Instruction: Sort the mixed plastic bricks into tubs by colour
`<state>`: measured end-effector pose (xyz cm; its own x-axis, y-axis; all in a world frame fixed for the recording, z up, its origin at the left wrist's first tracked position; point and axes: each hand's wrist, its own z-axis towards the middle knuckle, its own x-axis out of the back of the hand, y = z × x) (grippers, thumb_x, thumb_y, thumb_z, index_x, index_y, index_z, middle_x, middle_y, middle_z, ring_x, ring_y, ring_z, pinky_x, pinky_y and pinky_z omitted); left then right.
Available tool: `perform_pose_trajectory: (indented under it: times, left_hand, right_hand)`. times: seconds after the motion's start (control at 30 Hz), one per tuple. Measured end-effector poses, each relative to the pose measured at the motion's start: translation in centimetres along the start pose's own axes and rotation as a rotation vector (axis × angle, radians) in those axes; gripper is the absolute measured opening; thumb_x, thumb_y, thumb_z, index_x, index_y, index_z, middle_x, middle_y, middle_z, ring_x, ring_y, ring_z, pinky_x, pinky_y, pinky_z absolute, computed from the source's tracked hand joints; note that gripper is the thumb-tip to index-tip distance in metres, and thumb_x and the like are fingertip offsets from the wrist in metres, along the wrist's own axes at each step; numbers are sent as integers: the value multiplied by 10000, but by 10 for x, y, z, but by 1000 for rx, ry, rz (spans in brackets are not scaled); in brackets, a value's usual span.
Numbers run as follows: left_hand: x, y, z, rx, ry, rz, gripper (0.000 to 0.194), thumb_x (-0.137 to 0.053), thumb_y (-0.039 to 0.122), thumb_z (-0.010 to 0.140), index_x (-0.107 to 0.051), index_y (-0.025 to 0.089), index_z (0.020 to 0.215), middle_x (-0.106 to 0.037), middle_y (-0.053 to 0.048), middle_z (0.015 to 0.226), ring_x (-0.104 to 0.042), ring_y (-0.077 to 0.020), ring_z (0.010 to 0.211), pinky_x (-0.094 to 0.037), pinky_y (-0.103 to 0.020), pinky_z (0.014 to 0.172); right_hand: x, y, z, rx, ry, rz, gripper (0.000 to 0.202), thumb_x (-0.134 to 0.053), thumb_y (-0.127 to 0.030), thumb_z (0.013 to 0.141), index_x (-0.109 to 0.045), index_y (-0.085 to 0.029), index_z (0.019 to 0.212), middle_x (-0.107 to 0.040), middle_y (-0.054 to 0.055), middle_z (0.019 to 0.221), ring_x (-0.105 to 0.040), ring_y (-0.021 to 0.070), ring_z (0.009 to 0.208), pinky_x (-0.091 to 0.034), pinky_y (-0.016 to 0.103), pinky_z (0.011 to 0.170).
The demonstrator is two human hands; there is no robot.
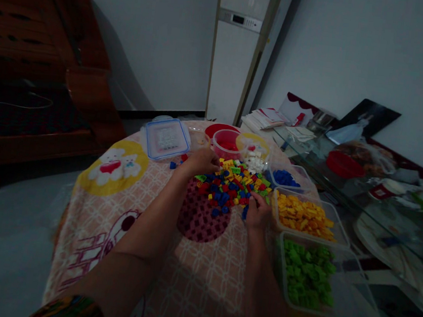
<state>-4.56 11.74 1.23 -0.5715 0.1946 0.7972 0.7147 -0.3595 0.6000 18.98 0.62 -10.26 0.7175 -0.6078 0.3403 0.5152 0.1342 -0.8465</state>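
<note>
A loose pile of red, blue, yellow and green toy bricks (231, 186) lies on the patterned tablecloth (198, 274). My left hand (205, 162) is at the pile's far left edge, its fingers bent together; whatever they hold is too small to make out. At the pile's right side is my right hand (259, 211), thumb and fingers pinched near the bricks, with any held piece hidden. To the right stand clear boxes of blue bricks (286, 178), yellow bricks (304, 217) and green bricks (307, 274). White bricks (255, 162) lie behind the pile.
A pink-rimmed tub (227, 142) with red pieces stands at the back, beside a blue-edged lid (168, 139). On the right, a glass table (345, 194) holds papers, bags and a red bowl (344, 164). A wooden bench (43, 58) stands at the left.
</note>
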Motion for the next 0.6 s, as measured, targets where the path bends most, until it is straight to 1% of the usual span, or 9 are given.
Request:
perform_pose_trajectory:
  times: [0.1,0.23,0.3,0.37,0.47,0.53,0.6]
  left_hand:
    - [-6,3,1,-6,-78,136,112,-740,287,744,-785,200,690,-689,-8,590,-619,-166,620,-404,-261,622]
    - [-18,9,3,-24,-114,245,163,-815,364,681,-769,209,662,-704,-19,628,-615,-158,616,-367,-249,572]
    - [-22,13,3,-7,-117,279,152,-835,343,656,-763,209,648,-695,-28,616,-623,-166,627,-371,-250,574]
    - [-23,15,3,8,-126,281,103,-832,283,645,-760,209,637,-690,-27,608,-629,-171,634,-380,-250,578]
    - [-19,8,3,-38,-131,149,20,-786,204,662,-785,202,682,-712,-14,641,-627,-154,629,-396,-239,579]
    - [-16,1,5,-72,-85,-44,96,-746,215,711,-815,191,774,-733,-10,676,-633,-142,630,-428,-228,589]
    - [-16,-6,8,-60,-2,-292,172,-728,264,755,-826,169,859,-745,-20,696,-648,-145,636,-481,-235,614]
  right_hand:
    - [1,0,0,0,-4,-4,356,-533,-371,845,-818,-178,937,-807,129,1005,-713,272,980,-548,408,943]
    - [2,-1,1,4,-12,-9,362,-531,-367,835,-817,-169,937,-805,134,989,-713,277,970,-549,414,936]
    - [2,-3,1,8,-13,-12,375,-522,-369,837,-815,-161,946,-803,141,996,-713,278,973,-548,419,939]
    - [2,-3,1,10,-11,-13,380,-518,-368,835,-813,-156,947,-802,145,993,-714,279,968,-548,421,936]
    - [2,-3,1,9,-13,-15,368,-520,-357,832,-810,-162,947,-803,142,999,-713,281,977,-546,426,944]
    - [1,-1,1,12,-13,-14,359,-525,-354,832,-809,-167,948,-803,139,1008,-712,281,986,-544,429,950]
    - [1,0,0,14,-12,-9,356,-528,-358,834,-810,-170,946,-803,137,1002,-713,280,983,-546,426,946]
